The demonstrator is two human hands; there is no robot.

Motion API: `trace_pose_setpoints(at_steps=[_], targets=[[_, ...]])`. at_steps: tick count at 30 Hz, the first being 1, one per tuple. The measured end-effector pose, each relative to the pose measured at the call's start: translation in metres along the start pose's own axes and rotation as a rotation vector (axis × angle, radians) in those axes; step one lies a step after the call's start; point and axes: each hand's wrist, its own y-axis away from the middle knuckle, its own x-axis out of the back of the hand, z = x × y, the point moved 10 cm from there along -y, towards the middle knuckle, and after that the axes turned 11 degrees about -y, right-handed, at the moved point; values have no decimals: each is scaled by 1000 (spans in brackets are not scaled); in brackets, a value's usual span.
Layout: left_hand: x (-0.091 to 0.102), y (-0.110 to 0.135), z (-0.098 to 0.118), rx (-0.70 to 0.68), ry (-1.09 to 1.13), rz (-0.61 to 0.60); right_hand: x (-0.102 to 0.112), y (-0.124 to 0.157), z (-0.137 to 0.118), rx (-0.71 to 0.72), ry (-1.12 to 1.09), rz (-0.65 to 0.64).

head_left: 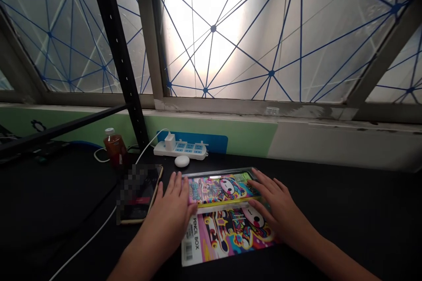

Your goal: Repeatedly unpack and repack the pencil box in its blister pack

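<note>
A colourful cartoon-printed pencil box point(214, 189) lies on the black bench point(362, 202), its near edge over a matching card point(224, 237) marked "PENCIL BOX". The left hand point(171, 210) rests at the box's left end, the right hand point(280, 210) at its right — fingers of both extended and unclenched, touching it. Just left of the left hand lies a phone point(141, 202); behind the box sit a white oval object point(182, 161) and a power strip point(193, 153) — a bottle point(115, 147) stands farther left.
</note>
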Motion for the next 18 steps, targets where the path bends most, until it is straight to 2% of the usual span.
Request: trace_pose_setpoints(at_steps=[2,5,8,10,12,18], targets=[[12,1,34,-74,-18,20,6,5,-17,112,50,25],[36,5,96,-283,18,58,14,21,-49,284,-20,51],[59,-1,131,-414,47,92,9,38,-77,395,-154,-44],[65,-13,136,-432,61,108,-3,45,-88,409,-190,-160],[60,-27,131,-416,66,128,-16,47,-89,370,-191,-271],[2,-48,106,-444,32,105,-33,46,-73,197,-183,-490]])
